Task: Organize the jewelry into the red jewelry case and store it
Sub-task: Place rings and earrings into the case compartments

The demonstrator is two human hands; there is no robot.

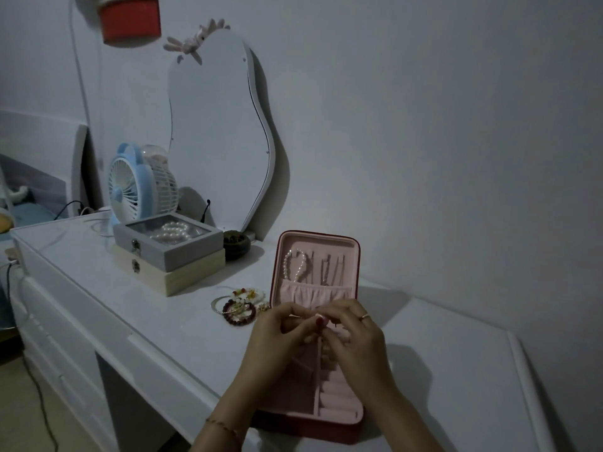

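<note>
Dim, bluish light. A plain pale wall (pixel 456 125) backs the white tabletop (pixel 156 308); a wavy mirror (pixel 215 132) leans against it. Drawers (pixel 49 327) below left, tan floor (pixel 19 419) with a cable.

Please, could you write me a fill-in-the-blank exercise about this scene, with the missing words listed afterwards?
1. The open red jewelry case has a ____ lining.
2. A white pearl bracelet hangs in the case's ____.
3. The grey glass-topped box sits on a ____ box.
4. The beaded bracelets lie to the ____ of the case.

Missing words: pink; lid; wooden; left
</note>
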